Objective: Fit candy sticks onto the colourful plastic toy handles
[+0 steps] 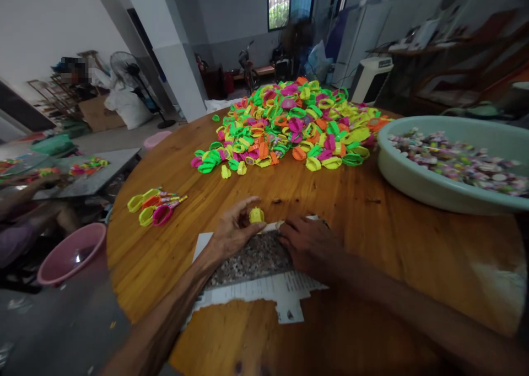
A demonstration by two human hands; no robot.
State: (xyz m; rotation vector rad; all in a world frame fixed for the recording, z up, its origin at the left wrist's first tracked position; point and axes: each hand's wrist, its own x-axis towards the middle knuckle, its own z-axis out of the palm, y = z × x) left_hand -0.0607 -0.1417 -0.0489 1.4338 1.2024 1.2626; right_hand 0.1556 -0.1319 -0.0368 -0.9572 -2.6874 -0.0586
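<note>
My left hand (233, 231) is closed around a yellow plastic toy watch (257, 215), held between thumb and fingers just past the far edge of a speckled stone slab (254, 257). My right hand (308, 245) bends over the slab's right end. Its fingertips are pressed together at the far edge, by a small pale bit that I cannot make out. Under the slab lie printed white paper sheets (264, 292). Left of my hands rest several toy watches (162, 214) in yellow, orange and pink, with patterned strips sticking out of them.
A big heap of bright plastic toy watches (285, 125) covers the far side of the round wooden table (157, 271). At the right stands a pale green basin (433, 191) of small wrapped pieces (467, 161). A pink basin (74, 254) and another person's arm (28, 191) are at the left.
</note>
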